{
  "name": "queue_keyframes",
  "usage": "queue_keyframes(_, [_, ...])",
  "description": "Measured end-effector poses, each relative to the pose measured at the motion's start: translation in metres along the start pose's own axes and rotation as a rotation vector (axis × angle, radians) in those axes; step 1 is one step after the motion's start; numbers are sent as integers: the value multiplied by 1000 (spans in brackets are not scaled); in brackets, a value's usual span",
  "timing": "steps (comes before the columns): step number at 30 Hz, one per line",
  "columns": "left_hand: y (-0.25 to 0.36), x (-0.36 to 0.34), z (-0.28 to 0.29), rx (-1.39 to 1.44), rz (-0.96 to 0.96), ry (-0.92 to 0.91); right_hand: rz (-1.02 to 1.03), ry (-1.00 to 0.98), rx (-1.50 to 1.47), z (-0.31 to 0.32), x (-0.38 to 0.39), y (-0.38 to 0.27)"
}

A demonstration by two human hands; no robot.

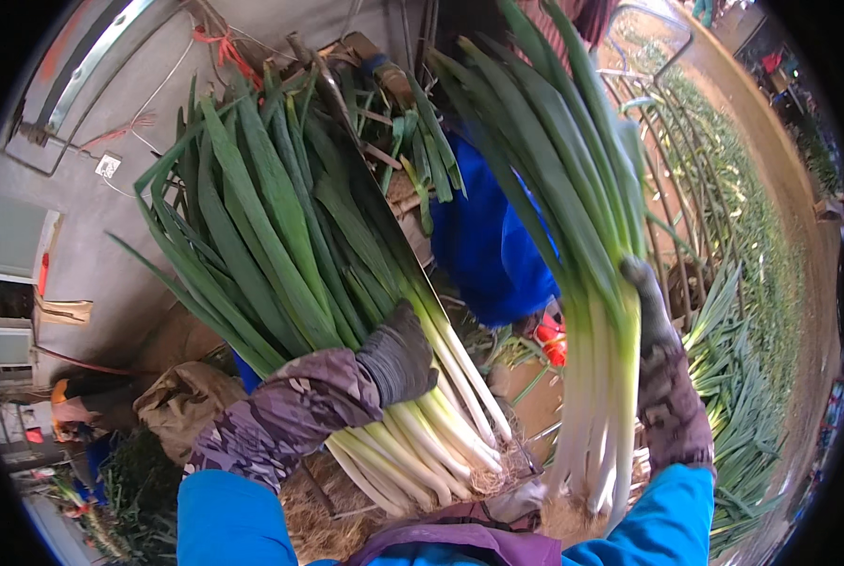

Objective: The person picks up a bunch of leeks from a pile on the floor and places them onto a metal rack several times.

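My right hand [656,307], in a dark grey glove, is closed around an upright bunch of long green onions [596,330]. Its thumb shows at the near side; the other fingers are mostly hidden. White stems hang below the hand, and rooty ends reach close to my lap. On the left, a larger pile of green onions [261,217] leans with its leaves up and away, its white stems toward me. My left hand [398,354], gloved too, lies across this pile with its fingers curled over the stems.
Beyond the hands is a blue cloth-like shape [483,236], with a red object [551,340] below it. More green onions [738,415] lie along the right. A metal rack [676,179] stands at the upper right. A crumpled brown sack [191,406] lies left of my sleeve.
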State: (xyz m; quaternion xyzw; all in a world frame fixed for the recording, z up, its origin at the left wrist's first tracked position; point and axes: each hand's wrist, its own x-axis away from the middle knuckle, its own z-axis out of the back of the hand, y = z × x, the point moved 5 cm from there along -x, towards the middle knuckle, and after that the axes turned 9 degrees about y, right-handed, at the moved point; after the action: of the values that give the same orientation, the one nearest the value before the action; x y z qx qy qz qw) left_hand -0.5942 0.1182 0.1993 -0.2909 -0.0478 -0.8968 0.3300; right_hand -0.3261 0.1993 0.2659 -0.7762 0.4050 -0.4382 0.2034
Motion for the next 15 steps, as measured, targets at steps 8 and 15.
queue_keyframes(8, [-3, 29, 1, 39, -47, 144, 232, -168, -31, -183, -122, -37])
queue_keyframes(15, [8, 29, -31, -7, -50, 391, 276, -312, 187, -261, -138, 1])
